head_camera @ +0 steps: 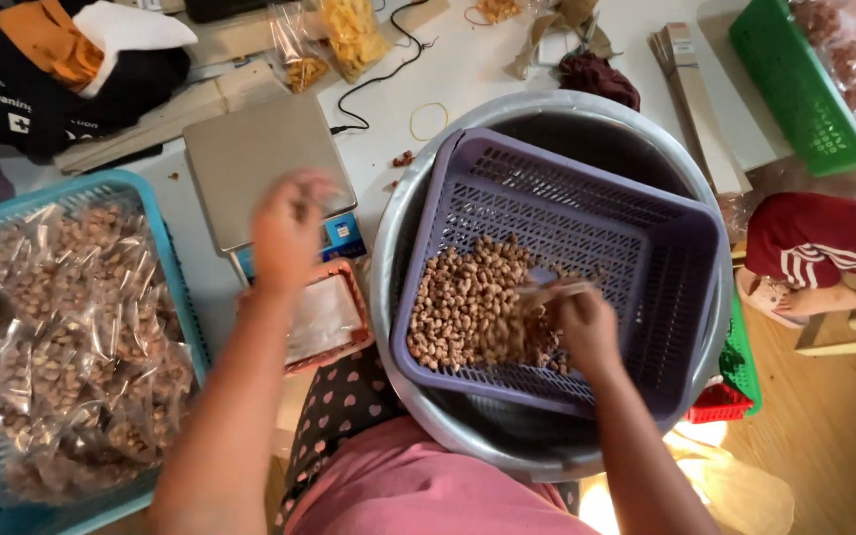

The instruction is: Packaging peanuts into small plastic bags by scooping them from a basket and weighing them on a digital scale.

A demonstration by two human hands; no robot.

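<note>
The right hand (587, 332) reached into the purple basket (646, 248), fingers closed on a small scoop (547, 294) that was tipped into the heap of nuts (468, 302). The nuts lay against the basket's left wall, and the basket sat tilted inside a wide metal basin (403, 228). The left hand (289, 233) hung blurred over the front edge of the scale (260, 163) — whether it was wide, narrow or holding something I cannot tell. Just below it lay an orange tray (354, 287) with clear bags in it. At the far left a blue basket (165, 258) was filled with packed bags of nuts (61, 327) — well apart from the right hand.
</note>
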